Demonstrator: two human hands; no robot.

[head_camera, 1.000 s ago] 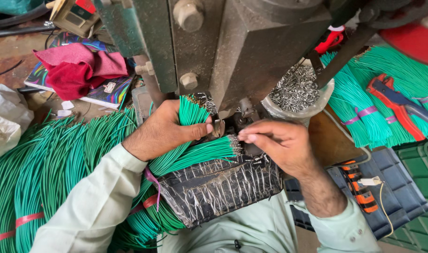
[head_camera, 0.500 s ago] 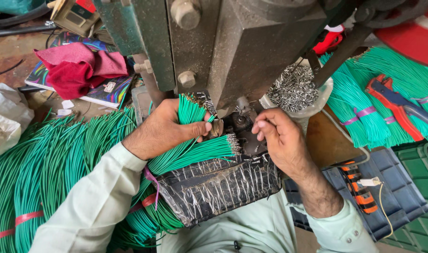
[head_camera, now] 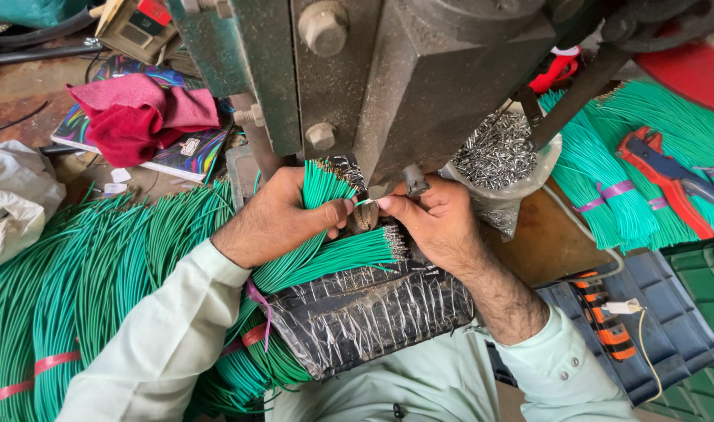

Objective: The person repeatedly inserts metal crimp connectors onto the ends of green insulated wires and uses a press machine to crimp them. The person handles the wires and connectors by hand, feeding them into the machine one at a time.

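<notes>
While the heavy grey-green metal press (head_camera: 419, 70) stands just above the fingers, the left hand (head_camera: 282, 219) grips a bundle of green insulated wires (head_camera: 314, 211); the right hand (head_camera: 435, 219) pinches one small silver metal terminal (head_camera: 366, 202) between thumb and forefinger, touching the left thumb tip.

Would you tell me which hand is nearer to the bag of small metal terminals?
Right. The right hand sits just beside the bag of terminals; the left hand, gripping green wires, is farther off.
</notes>
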